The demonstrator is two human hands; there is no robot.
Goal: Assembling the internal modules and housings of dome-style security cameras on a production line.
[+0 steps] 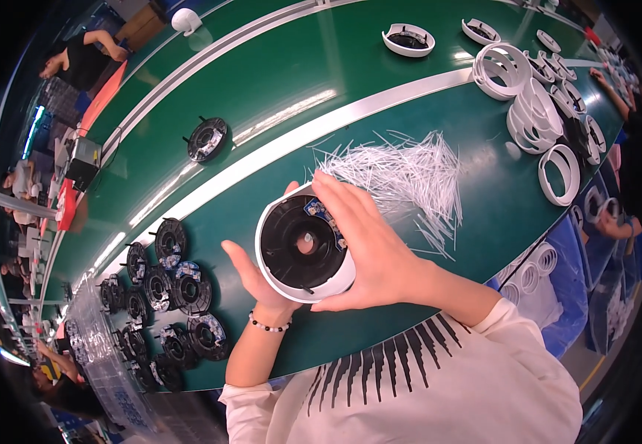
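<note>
The round housing (305,253) was a white plastic ring shell with a black disc set inside it, a hole at the disc's centre and a small blue circuit piece near its upper rim. It was held above the green table (276,81), just in front of the person's chest. The left hand (262,277) cupped it from below, thumb up along its left side. The right hand (369,248) wrapped over its right side, fingers (336,200) closed on the rim. Just behind lay a heap of thin white strips (402,174). Black discs (169,285) sat clustered to the left, white rings (536,111) stacked at far right.
</note>
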